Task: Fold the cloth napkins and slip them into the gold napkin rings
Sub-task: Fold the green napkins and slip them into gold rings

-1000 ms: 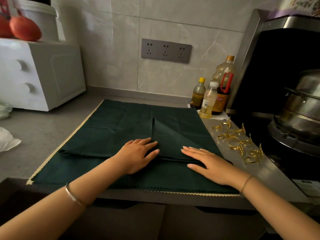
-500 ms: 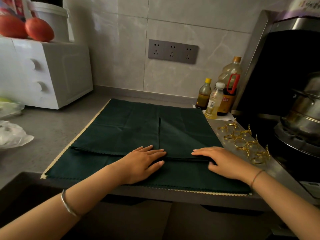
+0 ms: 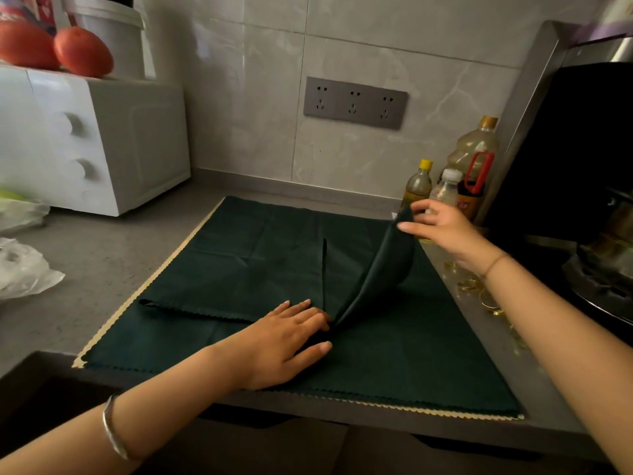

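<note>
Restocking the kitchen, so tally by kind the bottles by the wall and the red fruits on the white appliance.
Bottles: 3
Red fruits: 2
Total: 5

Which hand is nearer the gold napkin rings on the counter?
Right. The right hand pinches a raised corner of the green napkin just beyond the gold napkin rings, wrist above them; the left hand presses it flat, farther to their left.

No legible text: bottle labels [image 3: 470, 204] and printed packaging [image 3: 21, 11] at top left too blurred to read
</note>
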Tool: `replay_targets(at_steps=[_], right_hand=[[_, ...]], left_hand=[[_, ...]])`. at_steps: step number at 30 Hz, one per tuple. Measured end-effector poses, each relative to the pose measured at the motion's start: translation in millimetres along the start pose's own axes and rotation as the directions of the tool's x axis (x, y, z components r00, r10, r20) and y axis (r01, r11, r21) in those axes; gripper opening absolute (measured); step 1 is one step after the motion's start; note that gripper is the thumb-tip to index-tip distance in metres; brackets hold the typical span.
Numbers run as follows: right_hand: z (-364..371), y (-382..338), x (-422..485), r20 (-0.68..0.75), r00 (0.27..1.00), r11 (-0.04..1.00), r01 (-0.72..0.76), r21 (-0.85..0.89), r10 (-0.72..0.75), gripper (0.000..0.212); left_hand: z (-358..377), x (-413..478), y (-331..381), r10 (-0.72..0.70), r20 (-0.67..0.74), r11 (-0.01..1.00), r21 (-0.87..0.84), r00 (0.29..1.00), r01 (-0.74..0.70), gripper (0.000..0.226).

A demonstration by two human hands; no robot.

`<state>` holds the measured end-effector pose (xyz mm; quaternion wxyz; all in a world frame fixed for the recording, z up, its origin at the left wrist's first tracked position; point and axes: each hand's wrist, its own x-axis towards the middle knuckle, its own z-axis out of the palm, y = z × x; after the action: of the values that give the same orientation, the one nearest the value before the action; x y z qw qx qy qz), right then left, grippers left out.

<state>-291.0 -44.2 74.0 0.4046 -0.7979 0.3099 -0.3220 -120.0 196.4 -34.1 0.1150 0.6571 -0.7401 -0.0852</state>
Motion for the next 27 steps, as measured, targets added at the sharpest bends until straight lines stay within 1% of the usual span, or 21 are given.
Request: replay_targets(at_steps=[3, 5, 7, 10, 14, 18, 21, 23, 25, 27], right_hand=[[40, 11, 30, -0.006, 0.999, 0.988, -0.038, 0.151, 0.039, 0.036], [66, 23, 49, 0.003, 0.998, 0.981, -0.065, 0.185, 0.065, 0.028], [86, 35, 59, 0.023, 0.997, 0.982, -0.08, 0.172, 0.077, 0.024], [106, 52, 68, 0.045, 0.994, 0.984, -0.101, 0.144, 0.095, 0.025], [119, 72, 74, 0.058, 0.993, 0.994, -0.104, 0.034, 0.102, 0.027], [125, 78, 78, 0.049, 0.998, 0.998, -0.04, -0.048, 0.043, 0.029], [122, 76, 77, 0.062, 0.998, 0.992, 0.006, -0.125, 0.002, 0.03], [114, 67, 70, 0.054, 0.995, 0.976, 0.092, -0.196, -0.083, 0.027], [104, 53, 54, 0.055, 0.979, 0.955, 0.201, -0.218, -0.194, 0.023], [92, 41, 25, 0.124, 0.956, 0.926, 0.288, -0.245, -0.265, 0.026]], left_hand=[[-1, -2, 3, -0.015, 0.012, 1.0, -0.023, 1.0, 0.015, 0.056], [-2, -2, 3, -0.026, 0.006, 0.998, -0.051, 1.0, 0.026, 0.052], [-4, -1, 5, -0.031, 0.009, 0.997, -0.071, 0.999, 0.032, 0.056], [-3, 1, 5, -0.034, 0.004, 0.998, -0.046, 0.999, 0.034, 0.061], [-2, 4, 1, -0.026, 0.007, 1.0, 0.007, 1.0, 0.026, 0.063], [-4, 2, 0, -0.023, -0.021, 0.999, 0.033, 0.999, 0.024, 0.063], [-4, 3, 0, -0.029, 0.018, 0.999, 0.019, 0.999, 0.028, 0.064], [-3, 4, 0, -0.038, 0.066, 0.999, 0.006, 0.997, 0.038, 0.065], [-4, 5, -2, -0.038, 0.073, 0.999, 0.002, 0.997, 0.038, 0.065], [-3, 4, -3, -0.036, 0.062, 0.999, 0.012, 0.997, 0.035, 0.067]])
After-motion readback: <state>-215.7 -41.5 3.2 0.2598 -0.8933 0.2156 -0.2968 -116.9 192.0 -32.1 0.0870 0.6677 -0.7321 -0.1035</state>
